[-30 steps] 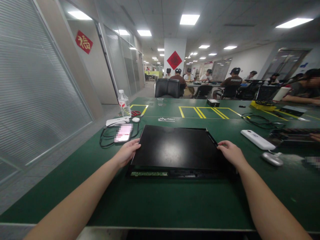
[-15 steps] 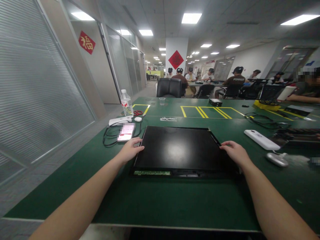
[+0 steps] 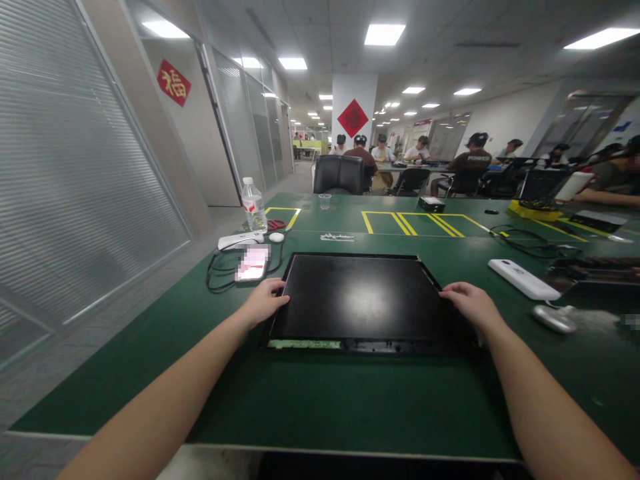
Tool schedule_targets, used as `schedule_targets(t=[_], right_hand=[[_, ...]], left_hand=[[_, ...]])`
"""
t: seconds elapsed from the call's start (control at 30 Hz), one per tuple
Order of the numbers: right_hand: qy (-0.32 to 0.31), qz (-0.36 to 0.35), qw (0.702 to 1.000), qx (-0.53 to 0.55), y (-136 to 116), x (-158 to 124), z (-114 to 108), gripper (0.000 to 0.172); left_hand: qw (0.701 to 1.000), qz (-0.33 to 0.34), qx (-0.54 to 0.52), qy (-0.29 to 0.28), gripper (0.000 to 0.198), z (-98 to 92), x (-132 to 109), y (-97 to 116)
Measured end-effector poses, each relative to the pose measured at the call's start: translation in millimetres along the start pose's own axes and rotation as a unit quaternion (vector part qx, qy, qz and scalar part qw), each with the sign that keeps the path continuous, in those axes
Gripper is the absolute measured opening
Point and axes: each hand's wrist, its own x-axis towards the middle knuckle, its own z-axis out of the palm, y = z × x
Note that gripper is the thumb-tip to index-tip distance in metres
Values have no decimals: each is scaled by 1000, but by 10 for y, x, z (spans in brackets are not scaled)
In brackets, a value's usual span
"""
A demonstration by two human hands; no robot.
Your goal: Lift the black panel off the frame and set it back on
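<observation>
A black LCD screen panel [image 3: 340, 293] lies face up in a dark frame [image 3: 400, 347] on the green table. A strip of green circuit board [image 3: 304, 345] shows along its near edge, at the left. My left hand [image 3: 264, 300] grips the left edge, thumb on top and fingers curled at the side. At the right edge, my right hand [image 3: 467, 300] pinches the panel between thumb and fingers. The undersides of both grips are hidden.
Left of the panel are a lit phone [image 3: 253, 263], black cables, a water bottle [image 3: 254, 205] and red scissors [image 3: 276, 225]. A white power bank [image 3: 523, 280] and a silver mouse [image 3: 554, 319] lie to the right. Several people sit at tables farther back.
The screen panel has shifted slightly and sits lower in its frame, whose dark border now shows along the left and far edges. Both hands have kept nearly the same place.
</observation>
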Motion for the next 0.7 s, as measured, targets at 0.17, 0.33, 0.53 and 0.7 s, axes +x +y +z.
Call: schedule_targets(t=[0.17, 0.33, 0.53, 0.7], right_hand=[[2, -11, 1000, 15, 41, 13, 13, 24], [16, -24, 1000, -4, 43, -1, 14, 24], [19, -21, 999, -27, 26, -6, 10, 22], [23, -35, 999, -28, -4, -44, 20, 21]], left_hand=[[999, 11, 43, -6, 35, 13, 2, 4], [993, 18, 114, -2, 42, 12, 0, -19], [983, 42, 177, -5, 49, 26, 11, -65], [977, 57, 203, -9, 55, 40, -10, -43]])
